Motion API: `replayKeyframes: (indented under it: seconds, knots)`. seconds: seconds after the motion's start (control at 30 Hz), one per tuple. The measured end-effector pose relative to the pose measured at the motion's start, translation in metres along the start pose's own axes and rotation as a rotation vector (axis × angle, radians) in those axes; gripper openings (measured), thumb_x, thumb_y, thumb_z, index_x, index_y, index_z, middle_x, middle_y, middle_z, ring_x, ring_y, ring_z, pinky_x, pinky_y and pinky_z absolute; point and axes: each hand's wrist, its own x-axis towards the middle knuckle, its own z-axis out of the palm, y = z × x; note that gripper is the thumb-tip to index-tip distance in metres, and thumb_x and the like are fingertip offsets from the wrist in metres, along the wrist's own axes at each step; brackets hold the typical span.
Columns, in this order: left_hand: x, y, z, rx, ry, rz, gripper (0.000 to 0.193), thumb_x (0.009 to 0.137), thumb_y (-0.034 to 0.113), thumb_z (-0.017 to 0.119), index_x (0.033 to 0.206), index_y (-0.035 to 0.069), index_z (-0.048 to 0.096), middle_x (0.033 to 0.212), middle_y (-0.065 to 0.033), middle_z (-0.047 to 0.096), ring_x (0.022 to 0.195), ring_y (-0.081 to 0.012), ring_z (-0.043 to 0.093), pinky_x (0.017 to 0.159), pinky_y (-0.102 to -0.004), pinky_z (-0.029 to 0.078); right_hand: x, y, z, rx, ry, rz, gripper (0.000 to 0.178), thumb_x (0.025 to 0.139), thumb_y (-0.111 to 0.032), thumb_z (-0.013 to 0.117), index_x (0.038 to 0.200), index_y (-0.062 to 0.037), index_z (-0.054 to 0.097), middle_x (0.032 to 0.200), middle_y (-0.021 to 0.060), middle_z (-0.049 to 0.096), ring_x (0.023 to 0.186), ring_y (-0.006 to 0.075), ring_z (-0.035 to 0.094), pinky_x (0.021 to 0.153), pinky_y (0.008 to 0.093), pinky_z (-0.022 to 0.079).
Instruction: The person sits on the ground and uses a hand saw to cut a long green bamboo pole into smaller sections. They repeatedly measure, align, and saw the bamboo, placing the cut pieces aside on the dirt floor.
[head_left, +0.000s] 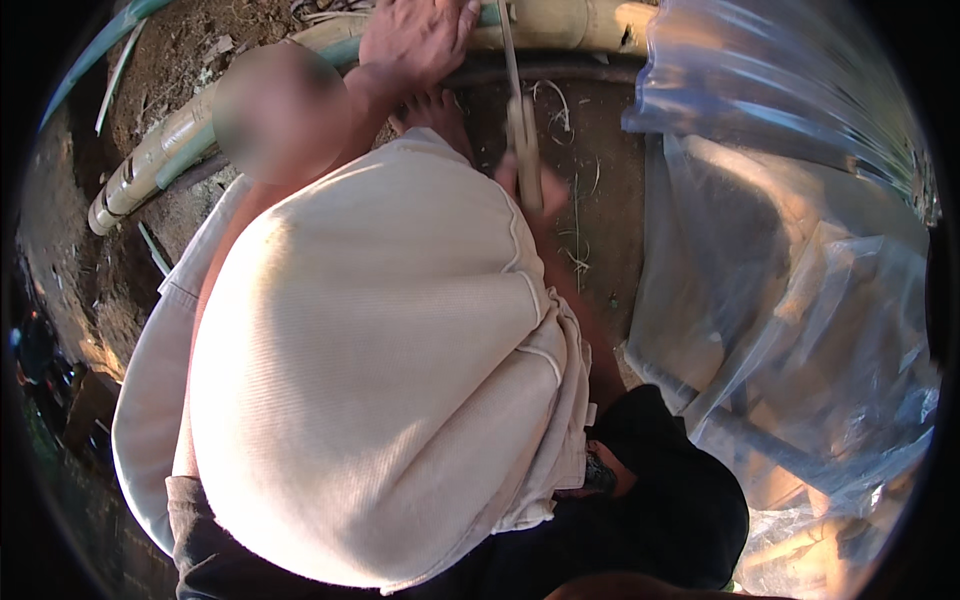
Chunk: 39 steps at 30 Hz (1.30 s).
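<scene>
My left hand point(415, 42) lies across a bamboo pole point(590, 24) at the top of the view. It is closed on a green bamboo strip point(345, 50) that runs along the pole, and the strip's cut end sticks out to the right of the fingers. Some fingertips are cut off by the upper edge. My right hand point(530, 185), slightly blurred, wraps round the wooden handle point(524, 130) of a narrow-bladed tool. Its thin blade point(510, 55) points away from me, crossing the pole just right of the left hand. The blade's tip is out of view.
My bent leg in beige trousers point(370, 330) fills the middle, with a bare foot point(440, 115) beyond it. Clear plastic sheeting point(760, 290) covers the ground at right. Pale shavings point(555, 105) lie on the bare soil point(600, 210). Another length of the pole curves down to the left.
</scene>
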Motion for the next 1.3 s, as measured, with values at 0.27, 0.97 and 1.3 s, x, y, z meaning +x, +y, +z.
replayKeyframes:
  seconds: [0.27, 0.97, 1.3]
  knots:
    - [-0.001, 0.0, 0.008, -0.003, 0.071, 0.007, 0.024, 0.097, 0.025, 0.053, 0.1, 0.001, 0.057, 0.095, -0.0165, 0.055, 0.096, -0.0332, 0.055, 0.087, -0.0456, 0.043, 0.02, -0.022, 0.007, 0.061, 0.046, 0.175, 0.008, 0.083, -0.007, 0.073, 0.084, 0.0007, 0.072, 0.066, 0.0073, 0.066, 0.061, 0.0165, 0.066, 0.06, 0.0334, 0.054]
    - [-0.005, 0.005, 0.016, -0.009, 0.079, -0.022, 0.023, 0.097, 0.026, 0.052, 0.098, 0.003, 0.055, 0.095, -0.0151, 0.054, 0.096, -0.0329, 0.054, 0.087, -0.0466, 0.042, 0.05, -0.023, 0.016, 0.026, 0.025, 0.157, 0.004, 0.08, -0.004, 0.072, 0.079, -0.0015, 0.07, 0.065, 0.0085, 0.065, 0.055, 0.0169, 0.062, 0.056, 0.0339, 0.051]
    - [0.001, 0.006, 0.015, 0.033, 0.047, -0.046, 0.018, 0.091, 0.022, 0.055, 0.096, 0.005, 0.056, 0.095, -0.0142, 0.056, 0.097, -0.0322, 0.054, 0.087, -0.0463, 0.042, 0.018, -0.012, -0.001, 0.015, -0.034, 0.141, 0.006, 0.08, -0.008, 0.071, 0.08, -0.0019, 0.07, 0.069, 0.0123, 0.069, 0.06, 0.0223, 0.069, 0.056, 0.0345, 0.052]
